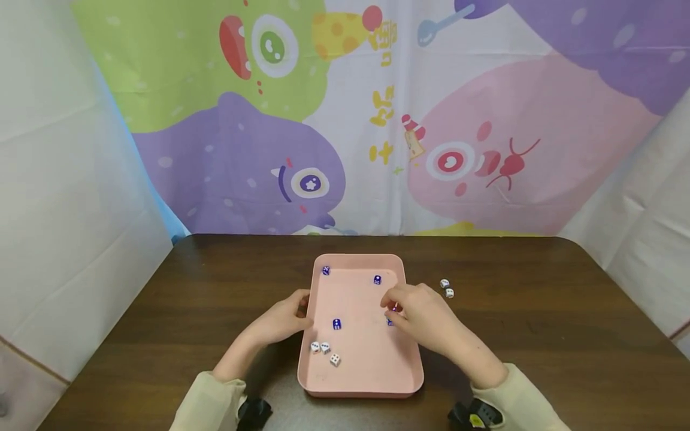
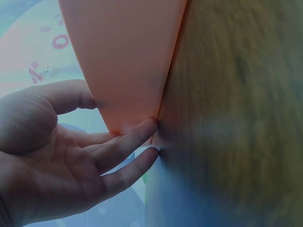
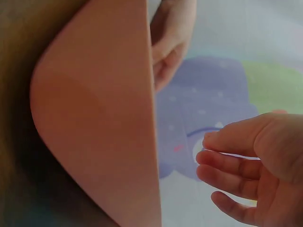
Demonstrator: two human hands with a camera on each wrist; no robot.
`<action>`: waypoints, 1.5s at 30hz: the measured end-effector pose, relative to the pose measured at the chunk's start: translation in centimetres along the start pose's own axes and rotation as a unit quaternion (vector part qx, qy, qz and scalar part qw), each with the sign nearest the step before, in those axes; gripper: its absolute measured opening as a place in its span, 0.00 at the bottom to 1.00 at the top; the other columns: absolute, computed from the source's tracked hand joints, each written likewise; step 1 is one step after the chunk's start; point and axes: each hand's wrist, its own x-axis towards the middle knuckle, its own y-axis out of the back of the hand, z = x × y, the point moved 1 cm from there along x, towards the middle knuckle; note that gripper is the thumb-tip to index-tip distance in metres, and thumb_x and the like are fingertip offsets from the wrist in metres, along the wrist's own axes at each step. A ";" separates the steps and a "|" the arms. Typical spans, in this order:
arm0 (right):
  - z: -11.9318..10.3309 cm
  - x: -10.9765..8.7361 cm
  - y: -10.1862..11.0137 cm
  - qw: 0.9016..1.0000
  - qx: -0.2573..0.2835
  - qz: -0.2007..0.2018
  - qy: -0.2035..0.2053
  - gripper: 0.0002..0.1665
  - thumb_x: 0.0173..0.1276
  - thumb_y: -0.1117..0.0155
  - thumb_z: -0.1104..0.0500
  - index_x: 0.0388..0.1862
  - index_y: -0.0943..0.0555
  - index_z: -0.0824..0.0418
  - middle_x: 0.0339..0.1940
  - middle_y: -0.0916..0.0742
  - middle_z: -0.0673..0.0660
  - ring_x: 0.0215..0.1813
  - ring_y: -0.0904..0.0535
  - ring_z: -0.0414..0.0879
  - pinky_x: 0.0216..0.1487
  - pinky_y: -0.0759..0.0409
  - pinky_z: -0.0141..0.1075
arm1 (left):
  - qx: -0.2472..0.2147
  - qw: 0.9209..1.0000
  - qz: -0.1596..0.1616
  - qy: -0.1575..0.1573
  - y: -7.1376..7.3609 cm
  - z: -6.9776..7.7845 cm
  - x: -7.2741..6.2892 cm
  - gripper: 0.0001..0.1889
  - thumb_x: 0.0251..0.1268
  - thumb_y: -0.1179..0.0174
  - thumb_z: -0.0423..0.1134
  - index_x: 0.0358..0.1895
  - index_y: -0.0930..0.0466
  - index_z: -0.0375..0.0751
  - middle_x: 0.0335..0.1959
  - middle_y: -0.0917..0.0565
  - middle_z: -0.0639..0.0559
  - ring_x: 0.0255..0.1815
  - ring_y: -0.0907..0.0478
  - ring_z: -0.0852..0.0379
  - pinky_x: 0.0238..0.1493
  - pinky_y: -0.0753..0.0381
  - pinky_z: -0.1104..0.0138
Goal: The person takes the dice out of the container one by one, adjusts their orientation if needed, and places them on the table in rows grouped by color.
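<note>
A pink tray [image 1: 361,383] lies on the table with blue and white dice in it. My left hand [image 1: 283,317] is at the tray's left side, thumb and fingertips touching its outer wall; in the left wrist view its fingers are fairly straight. Over the tray's right part hovers my right hand [image 1: 423,314], fingers lightly bent and nothing between them in the right wrist view. Just below its fingertips sits a blue die [image 1: 389,321], partly hidden by them. Other blue dice are at the back left [image 1: 326,270], back right [image 1: 377,279] and middle left [image 1: 336,324].
Near the tray's front left corner are three white dice, one of them [image 1: 335,360] apart from the pair. Two more white dice [image 1: 450,293] lie on the brown table [image 1: 528,323] right of the tray. A cartoon-printed curtain [image 1: 366,179] hangs behind the table.
</note>
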 end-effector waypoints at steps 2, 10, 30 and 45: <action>-0.5 0.0 -0.2 1.000 -0.001 -0.008 0.014 0.04 0.53 0.34 0.60 0.30 0.19 0.54 0.26 0.18 0.44 0.29 0.22 0.38 0.36 0.30 0.35 | -0.001 1.000 0.002 0.002 0.0 0.0 0.1 0.28 0.53 0.44 0.30 0.60 0.37 0.31 0.48 0.23 0.39 0.46 0.25 0.50 0.50 0.27 0.55; -2.7 0.1 -0.8 0.996 -0.032 -0.012 0.083 0.05 0.52 0.33 0.59 0.29 0.20 0.53 0.26 0.19 0.45 0.30 0.24 0.37 0.36 0.27 0.35 | -0.001 1.000 -0.004 0.010 -0.1 -0.1 0.1 0.28 0.55 0.44 0.31 0.61 0.37 0.32 0.49 0.23 0.40 0.47 0.25 0.50 0.50 0.28 0.54; -6.6 -0.2 -3.4 0.983 -0.050 -0.087 0.152 0.06 0.55 0.37 0.57 0.33 0.19 0.50 0.31 0.19 0.44 0.36 0.23 0.36 0.38 0.31 0.31 | -0.012 1.000 -0.014 -0.016 0.2 -0.2 0.1 0.27 0.53 0.44 0.29 0.59 0.38 0.28 0.43 0.22 0.41 0.44 0.25 0.50 0.43 0.25 0.60; -7.3 -0.4 -4.9 0.980 -0.068 -0.079 0.169 0.06 0.53 0.35 0.56 0.33 0.19 0.50 0.31 0.20 0.45 0.36 0.23 0.36 0.35 0.32 0.30 | -0.008 1.000 -0.010 -0.021 0.0 -0.2 0.0 0.28 0.51 0.44 0.29 0.59 0.37 0.28 0.44 0.22 0.40 0.44 0.25 0.49 0.43 0.24 0.60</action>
